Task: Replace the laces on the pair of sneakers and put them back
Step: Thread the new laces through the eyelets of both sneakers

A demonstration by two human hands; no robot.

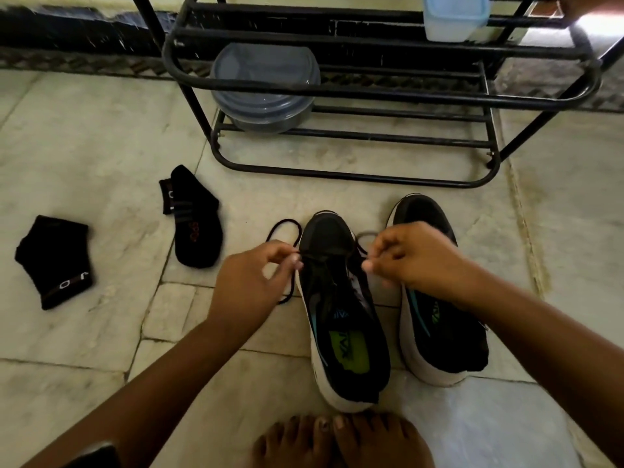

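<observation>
Head camera view looked down on a pale stone floor [101,136]. Farthest left lay two black ankle socks, apart from each other: one sock [54,261] near the left edge, the second sock [194,217] further in.

Next came the left hand [250,285], fingers curled, its thumb and forefinger pinching one end of a black lace [285,228] beside the left sneaker [337,298]. Part of that lace lay in a loop on the floor just left of the shoe's toe.

Two black sneakers with white soles stood side by side, toes pointing away from the person. The lace ran across the lower eyelets of the left sneaker.

The right hand [412,255] hovered between the two shoes and over the right sneaker [435,332], fingers curled, its fingertips pinching the other end of the lace. Whether the right sneaker had any lace could not be told.

Behind the shoes stood one black metal rack [371,92]. It held two containers: a round grey tub [265,89] on its lower shelf and a pale blue box [454,16] higher up to the right.

Two bare feet [337,440] showed at the bottom edge, touching the left sneaker's heel.
</observation>
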